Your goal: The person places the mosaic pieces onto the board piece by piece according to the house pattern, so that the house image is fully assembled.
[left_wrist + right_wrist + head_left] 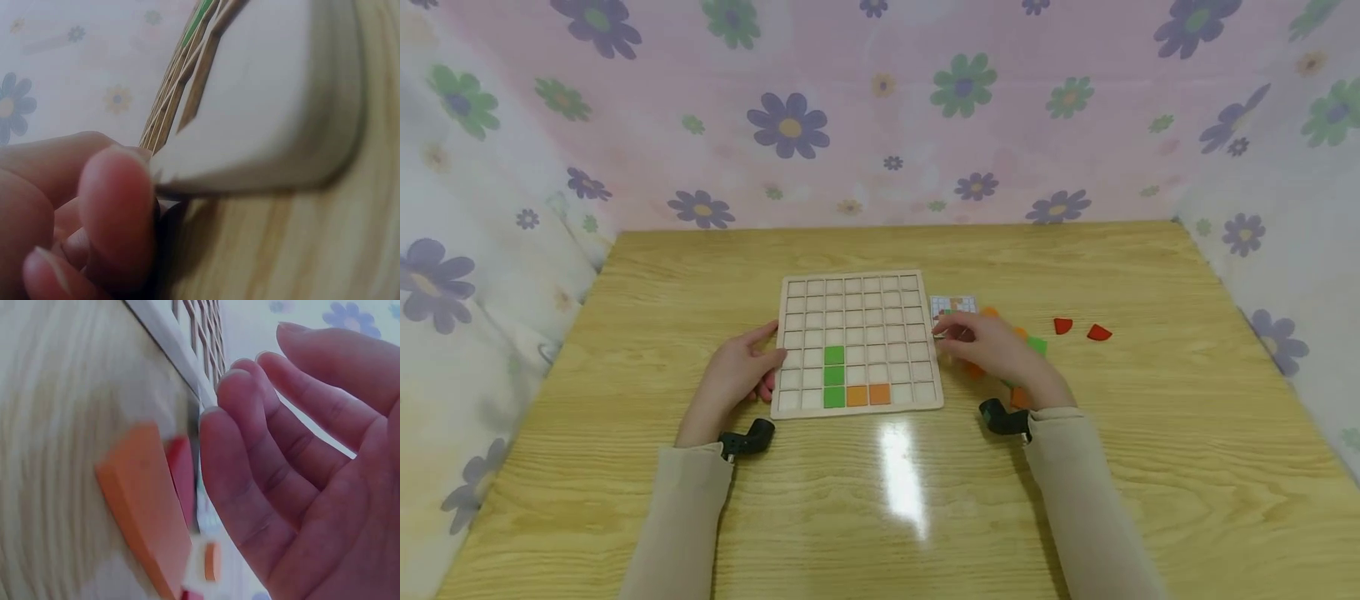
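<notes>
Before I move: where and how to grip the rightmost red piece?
I'd pinch the rightmost red piece by its opposite edges, coming down from above with the right hand. It lies flat on the table, apart from the other red piece, so its edges look free all round.

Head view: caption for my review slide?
Left hand and right hand flank a gridded board holding green squares and orange squares.

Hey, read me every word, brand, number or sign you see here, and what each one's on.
There is no readable text.
Printed card, partly behind the right hand: any lettering is too small to read.
Grid board and green tiles: no lettering visible.
</notes>
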A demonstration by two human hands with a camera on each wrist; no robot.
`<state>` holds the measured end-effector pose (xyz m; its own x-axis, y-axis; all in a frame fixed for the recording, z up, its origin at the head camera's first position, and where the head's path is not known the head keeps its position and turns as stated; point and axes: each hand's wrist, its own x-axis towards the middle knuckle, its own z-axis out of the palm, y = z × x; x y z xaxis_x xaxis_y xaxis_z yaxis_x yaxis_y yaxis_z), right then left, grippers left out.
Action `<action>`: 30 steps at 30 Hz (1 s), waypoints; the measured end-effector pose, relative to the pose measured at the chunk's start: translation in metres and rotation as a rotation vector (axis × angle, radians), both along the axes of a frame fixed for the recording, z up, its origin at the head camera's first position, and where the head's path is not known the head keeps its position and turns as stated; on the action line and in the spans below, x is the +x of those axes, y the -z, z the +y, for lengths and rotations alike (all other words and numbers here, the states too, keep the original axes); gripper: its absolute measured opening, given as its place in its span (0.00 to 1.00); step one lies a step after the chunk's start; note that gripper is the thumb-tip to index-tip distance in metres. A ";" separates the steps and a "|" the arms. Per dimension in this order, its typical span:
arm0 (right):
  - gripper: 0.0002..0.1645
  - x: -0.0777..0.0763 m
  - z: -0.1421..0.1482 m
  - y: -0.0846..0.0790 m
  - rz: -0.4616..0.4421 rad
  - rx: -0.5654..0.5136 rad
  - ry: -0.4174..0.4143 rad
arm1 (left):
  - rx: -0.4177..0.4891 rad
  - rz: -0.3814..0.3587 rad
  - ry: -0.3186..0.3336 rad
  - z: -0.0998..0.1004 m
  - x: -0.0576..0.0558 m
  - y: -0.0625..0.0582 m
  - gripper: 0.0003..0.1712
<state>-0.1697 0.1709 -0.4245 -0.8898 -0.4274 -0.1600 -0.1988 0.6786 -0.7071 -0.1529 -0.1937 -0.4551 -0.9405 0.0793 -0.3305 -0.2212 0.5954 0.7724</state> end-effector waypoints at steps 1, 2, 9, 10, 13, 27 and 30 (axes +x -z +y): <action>0.16 0.001 0.004 0.000 0.002 -0.001 0.010 | 0.001 -0.003 -0.001 0.001 0.000 0.001 0.34; 0.16 0.002 0.007 -0.001 0.005 0.006 0.024 | 0.002 -0.005 -0.002 0.001 0.001 0.002 0.34; 0.20 0.013 0.034 -0.006 0.054 0.109 0.100 | 0.000 0.005 0.000 0.003 0.002 0.005 0.33; 0.20 0.013 0.038 -0.007 0.055 0.112 0.114 | -0.002 0.008 0.002 0.003 0.002 0.004 0.33; 0.21 0.012 0.052 -0.007 0.074 0.121 0.142 | -0.008 0.020 -0.005 0.002 0.002 0.003 0.33; 0.26 0.014 0.114 0.006 0.033 0.080 0.247 | 0.006 0.020 -0.012 0.001 0.000 0.002 0.33; 0.27 0.014 0.119 0.009 0.021 0.075 0.249 | -0.001 0.033 0.004 0.000 0.000 0.003 0.34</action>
<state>-0.1558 0.2903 -0.4337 -0.9695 -0.1826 -0.1636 -0.0332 0.7590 -0.6503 -0.1533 -0.1939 -0.4582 -0.9504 0.0831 -0.2997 -0.1934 0.5969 0.7786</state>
